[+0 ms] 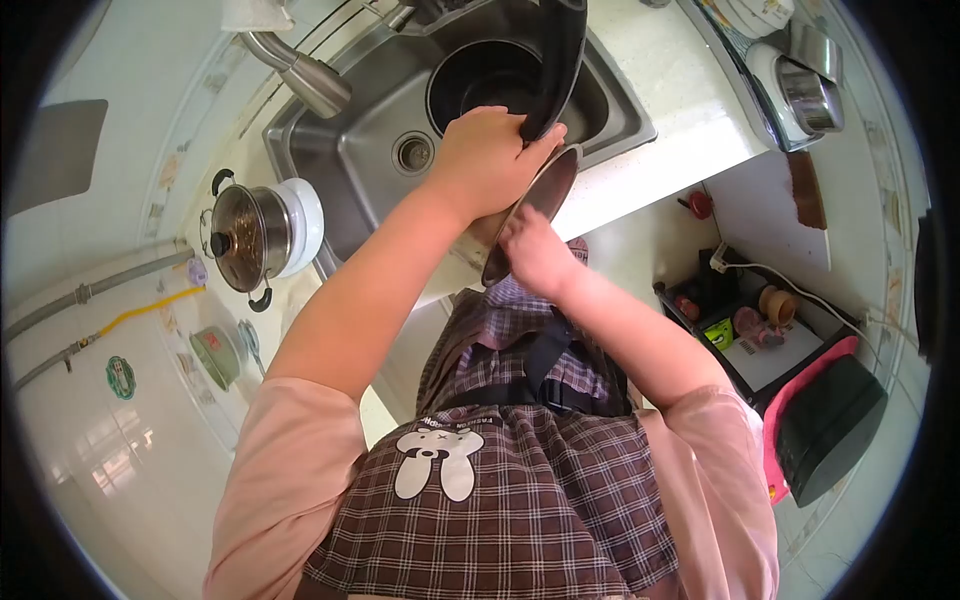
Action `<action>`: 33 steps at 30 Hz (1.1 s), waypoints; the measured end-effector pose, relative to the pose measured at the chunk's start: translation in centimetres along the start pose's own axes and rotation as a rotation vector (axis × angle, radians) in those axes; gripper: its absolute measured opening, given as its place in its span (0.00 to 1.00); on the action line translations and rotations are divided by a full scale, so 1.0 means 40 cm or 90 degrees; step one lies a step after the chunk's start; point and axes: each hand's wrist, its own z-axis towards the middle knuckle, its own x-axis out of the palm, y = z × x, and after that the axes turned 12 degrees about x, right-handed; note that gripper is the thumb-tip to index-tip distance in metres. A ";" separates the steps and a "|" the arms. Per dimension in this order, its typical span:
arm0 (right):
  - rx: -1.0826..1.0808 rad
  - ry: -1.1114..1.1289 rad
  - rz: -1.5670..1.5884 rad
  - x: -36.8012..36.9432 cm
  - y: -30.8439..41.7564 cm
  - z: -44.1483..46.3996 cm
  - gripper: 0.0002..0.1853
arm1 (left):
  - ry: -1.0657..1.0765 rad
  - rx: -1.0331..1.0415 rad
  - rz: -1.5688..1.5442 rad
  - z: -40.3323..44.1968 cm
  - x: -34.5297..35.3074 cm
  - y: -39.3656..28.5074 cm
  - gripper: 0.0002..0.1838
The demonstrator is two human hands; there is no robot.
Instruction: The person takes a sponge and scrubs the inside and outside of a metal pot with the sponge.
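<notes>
A pan (557, 184) with a long black handle (562, 70) is held tilted on its side at the front edge of the sink (370, 165). My left hand (490, 160) wraps round the pan near the base of the handle, its back facing up. At the pan's rim, my right hand (538, 255) is closed, with its fingertips against the inner face. Whatever those fingers hold, if anything, is hidden, and the hand is slightly blurred. Behind the pan, a dark round pot (485, 75) sits in the sink basin.
A faucet (315, 85) reaches over the sink from the left. On the left counter stands a lidded pot (245, 240) beside a white bowl (302, 228). Dishes and a metal container (810, 95) fill a rack at upper right. A black cart (760, 345) with small items stands lower right.
</notes>
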 end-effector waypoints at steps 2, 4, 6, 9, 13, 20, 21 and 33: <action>-0.001 -0.022 0.039 0.012 -0.027 -0.029 0.23 | -0.009 0.009 0.002 0.006 0.008 0.010 0.20; 0.111 -0.060 0.120 0.011 -0.081 -0.060 0.25 | -0.002 0.011 0.002 -0.001 0.014 0.008 0.20; 0.055 -0.115 -0.136 -0.017 -0.157 -0.032 0.24 | 0.014 0.022 0.009 0.004 0.009 -0.001 0.20; 0.054 -0.095 -0.206 -0.008 -0.157 -0.016 0.25 | 0.016 -0.031 -0.035 0.003 -0.004 -0.011 0.19; 0.021 -0.146 0.044 0.074 -0.044 -0.034 0.28 | -0.017 0.036 -0.053 -0.014 0.003 0.001 0.17; 0.022 -0.185 0.241 0.031 -0.035 -0.110 0.26 | -0.044 0.051 -0.183 -0.062 -0.018 0.032 0.15; 0.026 -0.234 0.197 0.033 -0.050 -0.099 0.25 | -0.048 0.086 -0.186 -0.063 -0.018 0.042 0.15; -0.021 -0.193 0.326 0.058 -0.010 -0.052 0.20 | -0.005 0.238 -0.115 -0.088 -0.017 0.048 0.17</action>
